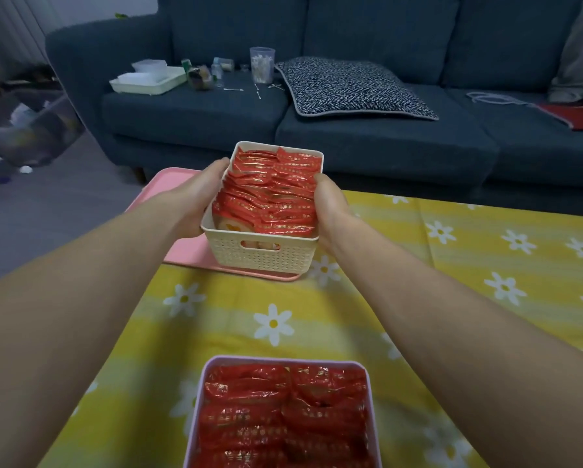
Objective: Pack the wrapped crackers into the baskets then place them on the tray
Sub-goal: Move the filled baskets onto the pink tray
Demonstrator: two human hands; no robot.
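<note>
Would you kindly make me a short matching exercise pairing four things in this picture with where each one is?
Things:
1. cream basket
2. pink-rimmed basket
3. patterned cushion
4. pink tray

Places:
A. lying on the sofa seat
B. at the far left edge of the yellow flowered cloth
C. held between the left hand and the right hand
D. nearest the camera, on the cloth

Pairs: 1-C, 2-D, 3-A, 4-B

Cream basket (261, 255) matt perforated plastic; cracker wrappers (270, 194) glossy foil; tablecloth (452, 265) printed cloth
</note>
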